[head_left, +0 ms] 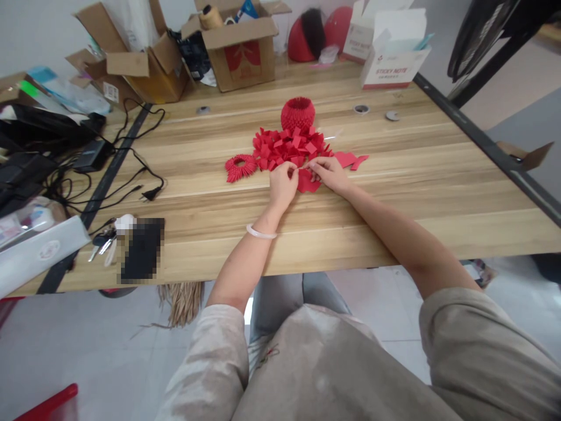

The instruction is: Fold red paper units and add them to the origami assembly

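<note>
On the worktop [197, 245], a red paper heap [283, 147] lies before a bowl [293, 117]; nearer, the left hand [283, 184] and right hand [331, 173] pinch a slip [303, 168] between their fingers.

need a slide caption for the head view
Left hand and right hand close together at a heap of red pieces, round red vessel behind.

Left hand [284, 182] and right hand [329, 173] near each other above a flat red paper piece [309, 185]; anything pinched is too small for me to tell. Beyond: loose heap of small red paper pieces [287, 146], round red folded-paper bowl [298, 116] behind, on wood-grained table [210, 216].
</note>
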A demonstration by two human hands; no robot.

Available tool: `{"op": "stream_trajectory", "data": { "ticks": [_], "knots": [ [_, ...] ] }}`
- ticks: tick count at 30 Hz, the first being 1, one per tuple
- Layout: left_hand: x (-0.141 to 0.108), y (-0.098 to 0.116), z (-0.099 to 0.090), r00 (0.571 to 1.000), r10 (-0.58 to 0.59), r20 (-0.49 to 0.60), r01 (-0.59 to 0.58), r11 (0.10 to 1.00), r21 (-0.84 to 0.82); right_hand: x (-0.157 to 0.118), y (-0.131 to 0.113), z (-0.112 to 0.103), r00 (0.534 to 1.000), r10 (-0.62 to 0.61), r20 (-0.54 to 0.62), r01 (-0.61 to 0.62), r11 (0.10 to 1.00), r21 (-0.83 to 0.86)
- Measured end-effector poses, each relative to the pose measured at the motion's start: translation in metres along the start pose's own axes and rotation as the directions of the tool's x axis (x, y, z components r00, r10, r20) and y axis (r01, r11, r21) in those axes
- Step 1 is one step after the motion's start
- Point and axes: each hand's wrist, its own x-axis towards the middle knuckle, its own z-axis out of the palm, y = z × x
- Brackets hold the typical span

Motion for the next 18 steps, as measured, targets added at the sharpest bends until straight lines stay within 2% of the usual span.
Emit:
{"op": "stream_trajectory", "data": {
  "ticks": [4,18],
  "knots": [
    [0.0004,0.0001,-0.0005,1.000,-0.009,-0.009,0.009,1.000,-0.010,-0.0005,0.0000,0.0001,1.000,0.008,0.021,-0.008,1.000,0.014],
    [0.0004,0.0062,-0.0019,0.997,0.001,0.079,0.008,0.994,-0.113,0.0025,0.0070,-0.0010,1.000,0.022,0.009,-0.022,0.999,0.034]
  ]
}}
